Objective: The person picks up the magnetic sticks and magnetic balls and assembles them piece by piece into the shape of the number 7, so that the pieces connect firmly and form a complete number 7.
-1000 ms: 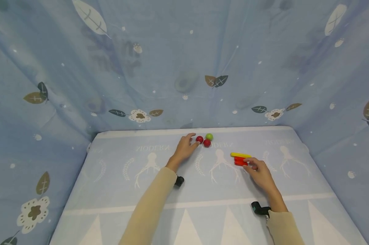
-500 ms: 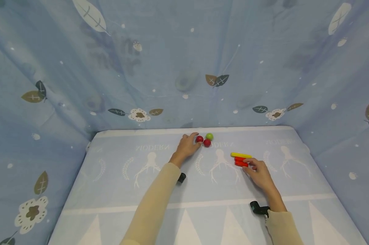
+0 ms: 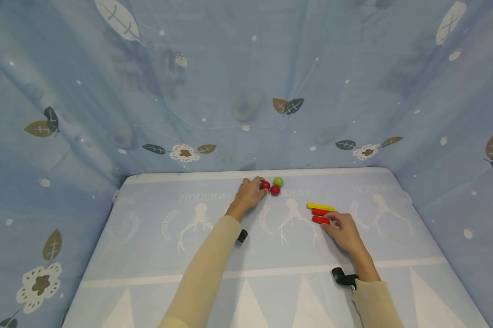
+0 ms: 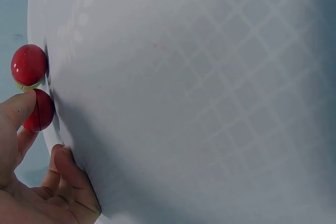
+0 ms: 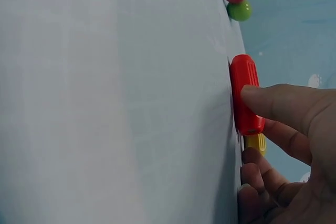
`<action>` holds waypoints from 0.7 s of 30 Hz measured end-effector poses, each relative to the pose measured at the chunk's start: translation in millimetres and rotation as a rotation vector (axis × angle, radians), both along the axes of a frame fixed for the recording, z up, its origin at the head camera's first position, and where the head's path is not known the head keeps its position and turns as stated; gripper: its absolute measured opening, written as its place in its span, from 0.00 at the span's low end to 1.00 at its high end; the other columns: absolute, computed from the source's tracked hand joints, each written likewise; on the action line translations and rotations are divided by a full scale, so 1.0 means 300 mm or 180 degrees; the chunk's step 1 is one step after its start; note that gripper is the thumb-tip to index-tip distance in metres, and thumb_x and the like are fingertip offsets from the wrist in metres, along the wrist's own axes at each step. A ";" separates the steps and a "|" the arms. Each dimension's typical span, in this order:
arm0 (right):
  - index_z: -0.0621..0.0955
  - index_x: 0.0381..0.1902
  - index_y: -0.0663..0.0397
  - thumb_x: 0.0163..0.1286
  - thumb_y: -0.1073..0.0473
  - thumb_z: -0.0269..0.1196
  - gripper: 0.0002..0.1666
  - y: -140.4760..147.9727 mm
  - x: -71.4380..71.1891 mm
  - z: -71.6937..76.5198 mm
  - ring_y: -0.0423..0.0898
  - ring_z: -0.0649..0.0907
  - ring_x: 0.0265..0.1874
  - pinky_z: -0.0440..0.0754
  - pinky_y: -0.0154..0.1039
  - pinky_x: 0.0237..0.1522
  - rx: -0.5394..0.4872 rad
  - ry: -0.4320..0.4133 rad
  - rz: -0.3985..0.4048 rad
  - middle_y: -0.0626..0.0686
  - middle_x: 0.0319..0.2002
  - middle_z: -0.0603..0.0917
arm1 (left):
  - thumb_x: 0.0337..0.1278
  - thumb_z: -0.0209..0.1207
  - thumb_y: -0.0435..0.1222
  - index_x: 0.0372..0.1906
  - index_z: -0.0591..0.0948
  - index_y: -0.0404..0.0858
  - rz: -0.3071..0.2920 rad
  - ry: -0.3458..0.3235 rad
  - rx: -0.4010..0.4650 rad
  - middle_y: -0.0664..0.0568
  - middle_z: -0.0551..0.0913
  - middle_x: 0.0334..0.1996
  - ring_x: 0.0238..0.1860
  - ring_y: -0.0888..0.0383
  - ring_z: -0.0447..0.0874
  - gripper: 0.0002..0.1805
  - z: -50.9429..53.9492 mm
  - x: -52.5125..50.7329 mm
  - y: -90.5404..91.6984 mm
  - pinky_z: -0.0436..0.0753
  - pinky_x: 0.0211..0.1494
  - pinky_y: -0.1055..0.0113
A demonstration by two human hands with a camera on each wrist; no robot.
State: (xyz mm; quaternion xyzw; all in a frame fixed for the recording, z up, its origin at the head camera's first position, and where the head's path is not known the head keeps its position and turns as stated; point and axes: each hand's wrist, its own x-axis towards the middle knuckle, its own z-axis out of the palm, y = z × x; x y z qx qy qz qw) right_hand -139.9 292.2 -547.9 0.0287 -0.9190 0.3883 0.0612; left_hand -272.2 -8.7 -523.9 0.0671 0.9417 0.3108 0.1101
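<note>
Left of the green ball (image 3: 278, 181), the left hand (image 3: 247, 196) is pinching one red ball (image 3: 264, 185), and rightward and nearer than that green ball the right hand (image 3: 345, 232) is pinching one red stick (image 3: 319, 219), so gripping is seemingly done, while neither piece is apparently leaving the tabletop (image 3: 148, 255) yet.

You face blue leaf- and flower-printed fabric (image 3: 221, 82) behind and on both sides of the pale-patterned tabletop (image 3: 148, 250).

I saw room for a hand between the red balls (image 3: 275, 191) and red sticks (image 3: 321, 220); behind those balls, the green ball (image 3: 278, 181) and patterned curtain (image 3: 230, 82) blocked the way.
</note>
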 end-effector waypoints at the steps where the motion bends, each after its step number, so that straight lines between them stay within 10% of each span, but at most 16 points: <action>1: 0.83 0.44 0.66 0.63 0.70 0.69 0.12 -0.001 0.001 -0.001 0.61 0.75 0.46 0.74 0.57 0.48 0.0008 -0.0029 -0.0020 0.66 0.44 0.79 | 0.70 0.59 0.48 0.67 0.73 0.51 0.0001 0.0001 0.0006 0.41 0.70 0.57 0.54 0.47 0.71 0.24 0.000 0.000 0.000 0.76 0.56 0.49; 21: 0.85 0.47 0.62 0.67 0.63 0.68 0.12 -0.001 0.008 0.046 0.52 0.72 0.35 0.69 0.44 0.34 0.0093 -0.0204 0.0033 0.62 0.43 0.78 | 0.68 0.61 0.49 0.65 0.76 0.49 0.0015 0.0166 0.0249 0.44 0.71 0.50 0.46 0.51 0.74 0.23 0.031 0.049 -0.087 0.76 0.52 0.54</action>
